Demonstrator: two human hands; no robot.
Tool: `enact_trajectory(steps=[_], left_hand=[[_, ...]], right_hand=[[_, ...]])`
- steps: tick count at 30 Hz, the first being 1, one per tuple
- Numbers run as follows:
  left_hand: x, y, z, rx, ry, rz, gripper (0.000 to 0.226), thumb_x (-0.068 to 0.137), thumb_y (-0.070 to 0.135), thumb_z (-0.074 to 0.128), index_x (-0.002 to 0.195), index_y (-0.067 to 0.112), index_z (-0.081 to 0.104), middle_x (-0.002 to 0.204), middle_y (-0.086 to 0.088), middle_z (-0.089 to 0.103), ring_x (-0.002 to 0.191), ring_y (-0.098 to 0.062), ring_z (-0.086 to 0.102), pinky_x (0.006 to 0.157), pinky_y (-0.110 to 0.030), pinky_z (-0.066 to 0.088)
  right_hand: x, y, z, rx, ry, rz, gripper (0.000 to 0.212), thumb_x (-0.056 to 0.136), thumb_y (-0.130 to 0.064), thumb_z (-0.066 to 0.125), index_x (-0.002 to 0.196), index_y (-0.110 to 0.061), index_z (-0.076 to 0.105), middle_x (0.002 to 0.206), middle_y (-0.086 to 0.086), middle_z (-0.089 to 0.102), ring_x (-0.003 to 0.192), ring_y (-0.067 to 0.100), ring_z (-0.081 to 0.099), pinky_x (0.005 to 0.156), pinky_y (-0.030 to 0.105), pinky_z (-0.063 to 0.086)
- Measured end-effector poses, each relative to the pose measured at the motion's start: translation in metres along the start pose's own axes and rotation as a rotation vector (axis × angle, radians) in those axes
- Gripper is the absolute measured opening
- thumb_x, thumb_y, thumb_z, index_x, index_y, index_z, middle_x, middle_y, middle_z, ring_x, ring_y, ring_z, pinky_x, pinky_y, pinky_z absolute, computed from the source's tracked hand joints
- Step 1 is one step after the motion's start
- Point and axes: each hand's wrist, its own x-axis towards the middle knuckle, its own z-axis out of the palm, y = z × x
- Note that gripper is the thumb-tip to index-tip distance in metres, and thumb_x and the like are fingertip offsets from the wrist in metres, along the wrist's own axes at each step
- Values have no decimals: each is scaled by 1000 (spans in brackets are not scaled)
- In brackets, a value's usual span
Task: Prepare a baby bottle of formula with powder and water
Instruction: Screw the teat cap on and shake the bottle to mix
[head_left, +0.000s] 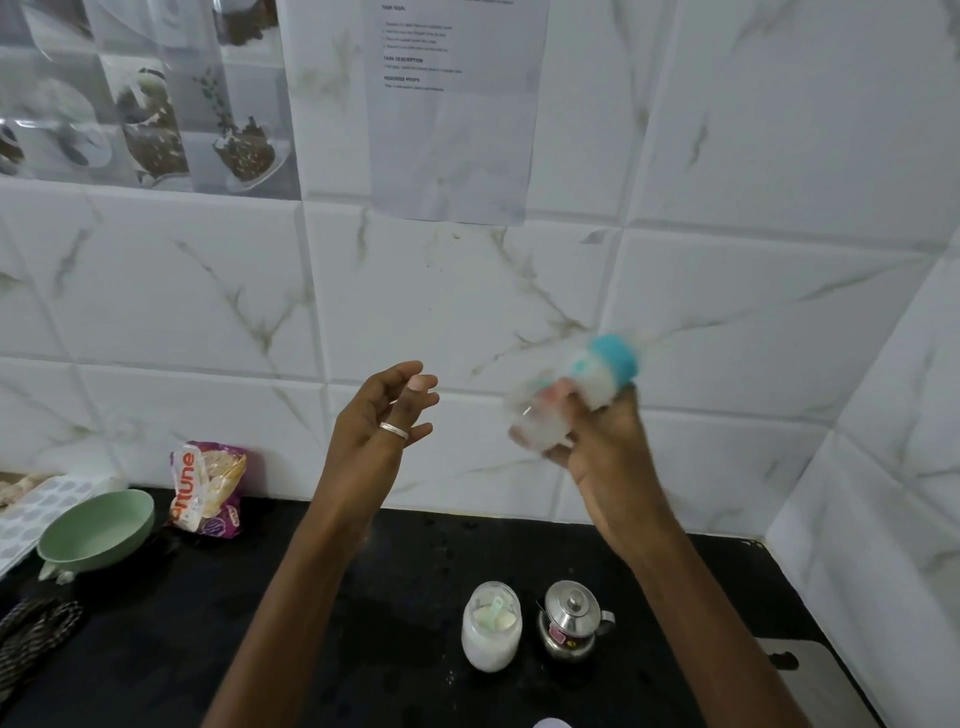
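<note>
The baby bottle (574, 392) is up in the air in front of the tiled wall (467, 312), gripped in the right hand (605, 452). It is smeared by blur; its blue cap (615, 356) tilts up and to the right, beyond the fingertips, while the pale, cloudy body runs down and left across the fingers (563, 410) that wrap it. The right forearm rises steeply from the lower edge of the view, wrist bent so the back of the hand faces the camera.

Left of those fingers, well apart from the bottle, the left hand (382, 421) is raised to about the same height, holding nothing. Its fingers are loosely spread and curled, tips pointing toward the bottle, a ring (394, 431) on one of them. Open air lies between the two hands.

Far below the fingers, on the black counter (208, 649), stand a glass jar of white powder (491, 626) with a pale scoop inside and, just beside it on the right, a small steel kettle (571, 618) with its lid on. Both sit between the two forearms. The counter's back edge meets the wall; on the right it ends at a corner of tile.

Away to the left of the left hand, a green bowl (96, 530) and a snack packet (208, 488) rest near the wall.
</note>
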Motion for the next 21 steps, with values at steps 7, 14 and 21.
enact_trajectory(steps=[7, 14, 21], left_hand=[[-2, -1, -1, 7, -5, 6, 45, 92, 53, 62, 129, 28, 66, 119, 14, 76, 116, -8, 72, 88, -26, 62], [-1, 0, 1, 7, -9, 8, 45, 93, 51, 62, 130, 26, 66, 118, 14, 76, 115, -8, 72, 86, -23, 62], [-1, 0, 1, 12, -3, 1, 46, 92, 52, 62, 130, 26, 66, 118, 14, 77, 115, -8, 72, 88, -28, 62]], right_hand=[[4, -9, -7, 154, 125, -80, 64, 79, -40, 79, 131, -18, 48, 122, 8, 67, 116, 29, 70, 84, 53, 61], [-3, -3, -8, -45, -21, 2, 58, 84, -34, 78, 131, -17, 50, 115, 6, 72, 113, 30, 71, 83, 47, 62], [-8, 9, -3, -245, -138, 91, 62, 79, -37, 84, 129, -26, 50, 113, 0, 72, 108, 23, 72, 79, 38, 62]])
